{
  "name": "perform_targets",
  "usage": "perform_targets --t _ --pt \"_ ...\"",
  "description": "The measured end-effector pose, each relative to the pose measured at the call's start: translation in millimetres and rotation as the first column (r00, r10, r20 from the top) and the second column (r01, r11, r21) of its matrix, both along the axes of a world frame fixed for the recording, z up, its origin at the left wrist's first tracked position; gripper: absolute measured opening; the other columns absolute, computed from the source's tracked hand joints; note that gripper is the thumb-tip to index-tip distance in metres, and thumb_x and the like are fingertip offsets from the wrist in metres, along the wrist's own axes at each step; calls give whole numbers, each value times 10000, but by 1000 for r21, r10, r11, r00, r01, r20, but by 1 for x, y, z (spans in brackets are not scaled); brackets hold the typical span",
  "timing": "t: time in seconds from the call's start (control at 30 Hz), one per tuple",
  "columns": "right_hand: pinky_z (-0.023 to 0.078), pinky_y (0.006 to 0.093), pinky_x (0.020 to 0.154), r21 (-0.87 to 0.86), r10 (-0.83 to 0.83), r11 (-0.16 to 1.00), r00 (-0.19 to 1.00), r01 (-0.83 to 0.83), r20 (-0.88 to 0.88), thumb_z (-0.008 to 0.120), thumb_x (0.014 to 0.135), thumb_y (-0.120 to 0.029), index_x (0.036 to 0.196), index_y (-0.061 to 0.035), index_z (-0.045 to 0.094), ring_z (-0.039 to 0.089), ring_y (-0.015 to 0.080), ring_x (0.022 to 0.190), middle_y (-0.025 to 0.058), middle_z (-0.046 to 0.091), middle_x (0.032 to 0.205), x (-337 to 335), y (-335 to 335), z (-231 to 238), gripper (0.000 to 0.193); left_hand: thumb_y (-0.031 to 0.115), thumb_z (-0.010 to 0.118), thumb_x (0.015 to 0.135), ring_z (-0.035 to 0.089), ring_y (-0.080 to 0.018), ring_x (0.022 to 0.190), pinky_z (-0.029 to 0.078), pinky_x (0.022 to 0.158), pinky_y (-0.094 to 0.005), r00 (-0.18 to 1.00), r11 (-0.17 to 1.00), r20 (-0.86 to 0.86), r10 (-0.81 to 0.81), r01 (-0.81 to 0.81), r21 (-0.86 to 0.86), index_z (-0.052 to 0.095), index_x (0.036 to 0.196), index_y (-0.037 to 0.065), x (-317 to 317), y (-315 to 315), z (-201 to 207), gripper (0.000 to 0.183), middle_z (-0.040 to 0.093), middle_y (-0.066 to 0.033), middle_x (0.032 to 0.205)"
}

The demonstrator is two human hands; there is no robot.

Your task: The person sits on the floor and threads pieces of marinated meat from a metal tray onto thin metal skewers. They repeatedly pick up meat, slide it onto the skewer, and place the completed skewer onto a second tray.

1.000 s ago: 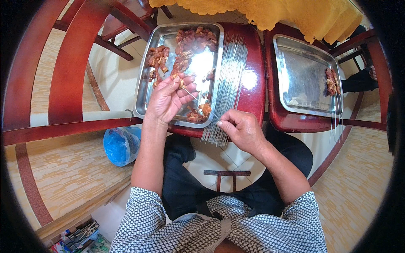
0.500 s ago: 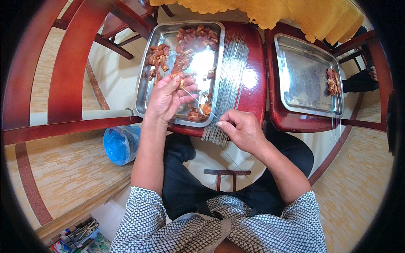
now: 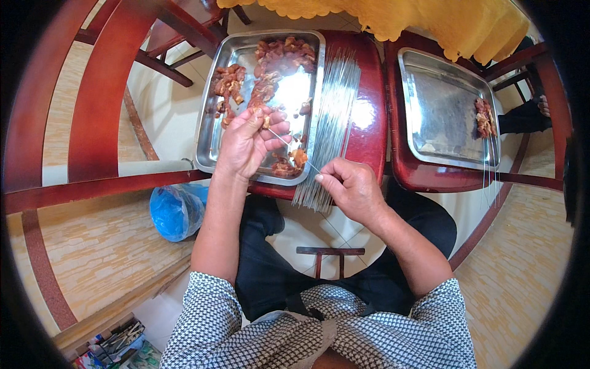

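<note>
My right hand [image 3: 352,188] pinches the near end of a thin metal skewer [image 3: 314,167] that slants up and left over the metal tray [image 3: 204,144]. Above that tray, my left hand [image 3: 251,136] grips a small piece of marinated meat [image 3: 265,122] at the skewer's far end, thumb and forefinger closed, the other fingers spread. Another meat chunk [image 3: 298,157] appears to sit along the skewer, though it overlaps meat lying behind it. Piles of raw brownish-red meat [image 3: 286,56] lie in the tray. Beside it on the red seat rests a bundle of loose skewers [image 3: 335,111].
To the right, a second metal tray [image 3: 442,157] on another red chair seat holds several loaded meat skewers [image 3: 485,117], their bare ends past the rim. A blue-lined bin [image 3: 176,212] stands at left. Wooden chair slats [image 3: 101,92] rise beside it; yellow cloth [image 3: 424,21] hangs at the back.
Almost nothing differs. Both hands keep their hold on the meat and skewer, and the whole picture has shifted very slightly.
</note>
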State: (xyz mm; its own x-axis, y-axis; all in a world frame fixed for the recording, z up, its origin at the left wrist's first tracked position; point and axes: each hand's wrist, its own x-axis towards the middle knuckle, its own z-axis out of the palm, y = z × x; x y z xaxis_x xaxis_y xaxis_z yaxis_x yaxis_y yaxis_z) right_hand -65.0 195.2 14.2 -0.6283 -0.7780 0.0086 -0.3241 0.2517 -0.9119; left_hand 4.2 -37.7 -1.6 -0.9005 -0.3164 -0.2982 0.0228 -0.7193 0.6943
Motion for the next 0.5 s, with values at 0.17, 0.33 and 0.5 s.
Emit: perform_targets --t 0.17,0.33,0.5 --pt "462 369 529 26 -36 999 999 36 -8 625 856 -127 755 -22 594 609 226 573 110 593 619 5 -3 0 149 161 483 973 668 -297 919 579 798 -456 998 998 9 64 -63 -9 512 1067 22 -2 9 -1 170 632 -190 1021" --pt "459 363 518 53 -48 998 999 47 26 614 863 -116 759 -28 581 592 224 552 101 580 610 8 -4 0 141 161 479 975 665 -291 920 574 804 -459 989 989 -25 146 -146 5 514 1058 27 -6 15 -3 162 629 -180 1028" --pt "459 354 512 45 -51 998 998 49 29 612 864 -111 757 -35 578 589 217 555 100 580 613 9 -4 -2 135 175 480 979 660 -283 910 575 788 -444 981 982 -42 187 -188 -11 505 1052 36 -6 16 0 159 626 -162 1010"
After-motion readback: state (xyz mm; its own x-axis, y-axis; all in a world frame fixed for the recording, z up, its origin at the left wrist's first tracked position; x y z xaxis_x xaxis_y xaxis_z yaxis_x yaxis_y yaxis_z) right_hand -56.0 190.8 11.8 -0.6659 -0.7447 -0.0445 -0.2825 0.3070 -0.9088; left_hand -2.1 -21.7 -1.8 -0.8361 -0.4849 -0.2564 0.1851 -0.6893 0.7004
